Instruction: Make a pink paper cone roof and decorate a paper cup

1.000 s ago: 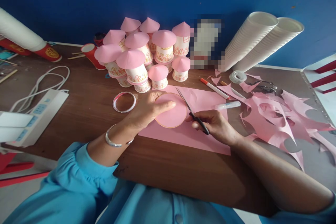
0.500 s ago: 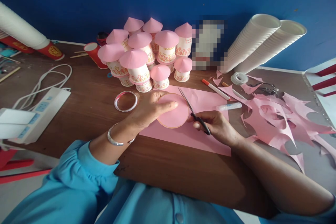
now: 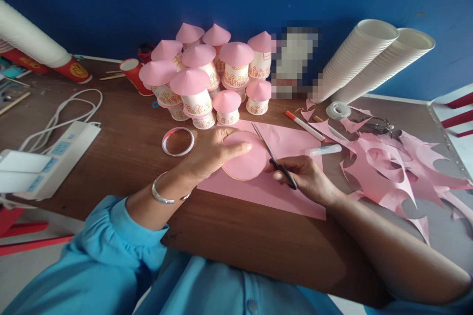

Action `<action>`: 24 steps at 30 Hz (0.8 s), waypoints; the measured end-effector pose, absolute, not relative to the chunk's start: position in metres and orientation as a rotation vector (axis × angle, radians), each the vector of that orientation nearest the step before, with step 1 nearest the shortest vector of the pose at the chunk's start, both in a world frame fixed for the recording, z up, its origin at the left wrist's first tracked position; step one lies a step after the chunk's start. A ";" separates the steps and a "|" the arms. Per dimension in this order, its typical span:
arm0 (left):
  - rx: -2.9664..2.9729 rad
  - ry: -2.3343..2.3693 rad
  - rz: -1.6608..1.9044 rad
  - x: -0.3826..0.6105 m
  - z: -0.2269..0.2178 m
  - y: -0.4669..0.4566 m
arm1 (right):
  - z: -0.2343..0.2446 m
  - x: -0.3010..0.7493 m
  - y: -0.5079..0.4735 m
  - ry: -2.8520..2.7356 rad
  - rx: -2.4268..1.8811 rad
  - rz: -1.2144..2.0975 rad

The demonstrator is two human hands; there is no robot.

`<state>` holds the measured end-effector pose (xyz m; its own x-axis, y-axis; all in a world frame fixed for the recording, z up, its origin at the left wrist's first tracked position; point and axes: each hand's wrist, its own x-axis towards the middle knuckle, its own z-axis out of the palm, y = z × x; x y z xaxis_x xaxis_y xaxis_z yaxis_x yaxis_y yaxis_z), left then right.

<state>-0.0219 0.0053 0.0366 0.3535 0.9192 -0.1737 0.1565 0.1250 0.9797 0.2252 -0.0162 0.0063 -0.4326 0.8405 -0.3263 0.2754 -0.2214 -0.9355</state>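
Note:
Between thumb and fingers, my left hand [image 3: 218,150] grips a round pink paper disc [image 3: 244,162] with an orange-brown line along its edge. My right hand [image 3: 305,177] is closed round the black handles of a pair of scissors [image 3: 271,155]. The blades point up and away, close by the disc's right edge; whether they touch it I cannot tell. Beneath both hands lies a sheet of pink paper [image 3: 266,202] on the brown table. Behind it stand several paper-cup houses [image 3: 197,103] with pink cone roofs and drawn flowers.
Pink paper scraps [image 3: 388,172] spread over the right side. A marker [image 3: 305,126], a clear glue tube [image 3: 322,150] and a tape roll [image 3: 338,110] lie nearby. Tall cup stacks [image 3: 362,59] lean at the blue wall. Left are a white ring [image 3: 178,153] and a power strip [image 3: 70,155].
The whole view has shifted slightly, with things appearing a little further right. Both hands, the disc and the scissors keep nearly the same positions.

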 end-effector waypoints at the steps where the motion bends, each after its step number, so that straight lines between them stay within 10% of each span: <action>1: 1.351 1.097 0.753 -0.022 0.037 0.005 | 0.006 0.225 -0.016 -1.600 -1.322 1.692; 24: 1.388 1.149 0.753 -0.026 0.046 0.009 | 0.002 0.229 -0.015 -1.597 -1.277 1.705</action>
<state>-0.0263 0.0087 0.0459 0.3207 0.9319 -0.1693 0.2164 0.1019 0.9710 0.2287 -0.0146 0.0023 -0.4531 0.8383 -0.3032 0.2477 -0.2084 -0.9462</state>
